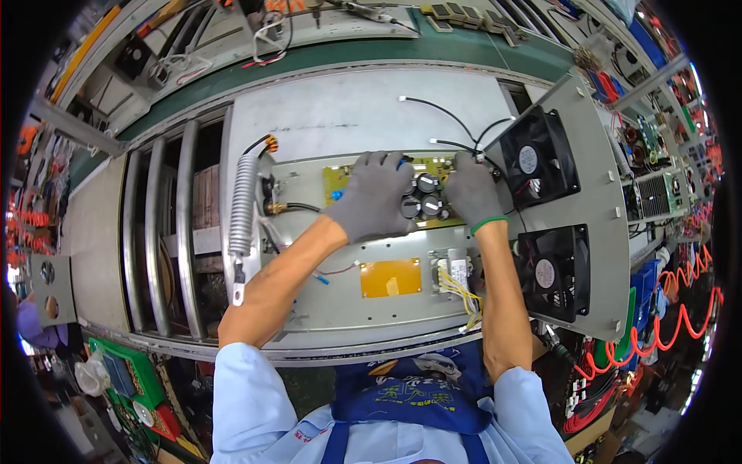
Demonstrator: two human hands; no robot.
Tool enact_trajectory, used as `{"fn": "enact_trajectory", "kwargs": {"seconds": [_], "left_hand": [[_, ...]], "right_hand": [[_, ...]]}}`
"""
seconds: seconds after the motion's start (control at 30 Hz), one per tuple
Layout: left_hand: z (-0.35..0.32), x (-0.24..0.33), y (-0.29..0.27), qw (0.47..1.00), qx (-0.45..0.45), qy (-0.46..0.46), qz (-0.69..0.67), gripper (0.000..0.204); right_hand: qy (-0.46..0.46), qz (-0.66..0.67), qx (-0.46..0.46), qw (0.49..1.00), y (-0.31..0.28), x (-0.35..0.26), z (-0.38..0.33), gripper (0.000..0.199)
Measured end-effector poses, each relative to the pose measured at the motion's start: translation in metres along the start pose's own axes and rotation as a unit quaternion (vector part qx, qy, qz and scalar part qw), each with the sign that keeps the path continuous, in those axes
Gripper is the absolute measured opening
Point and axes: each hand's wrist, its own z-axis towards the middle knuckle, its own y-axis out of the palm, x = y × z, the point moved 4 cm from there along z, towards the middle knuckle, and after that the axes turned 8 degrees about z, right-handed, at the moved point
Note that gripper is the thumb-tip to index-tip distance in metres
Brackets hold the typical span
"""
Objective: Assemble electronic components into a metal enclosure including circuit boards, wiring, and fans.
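A yellow-green circuit board (pixel 334 175) lies in a grey sheet-metal chassis (pixel 309 247) on the bench. My left hand (pixel 377 195), in a grey glove, reaches across the board with its fingers bent over the far part. At the board's right end my right hand (pixel 473 189), gloved too, has its fingers curled in, and their tips are partly hidden. Between the hands stand several black round capacitors (pixel 421 197). Black cables with white plugs (pixel 440 108) run past my right hand to the fan side.
Two black fans, an upper fan (pixel 539 156) and a lower fan (pixel 553 272), sit on the upright right panel (pixel 603 224). A coil spring (pixel 244 205) hangs at the left, near metal rollers (pixel 158 232). An orange insulating sheet (pixel 390 278) and yellow-white wires (pixel 464 298) lie nearer me.
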Motion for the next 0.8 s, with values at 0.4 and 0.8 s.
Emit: {"fn": "enact_trajectory", "kwargs": {"seconds": [0.4, 0.8], "left_hand": [[-0.072, -0.074, -0.015, 0.942, 0.068, -0.317, -0.09, 0.046], [-0.074, -0.106, 0.013, 0.922, -0.02, -0.38, -0.074, 0.033]], "right_hand": [[-0.021, -0.032, -0.003, 0.999, 0.001, -0.014, 0.001, 0.027], [-0.012, 0.069, 0.065, 0.995, 0.01, -0.005, -0.006, 0.033]]}}
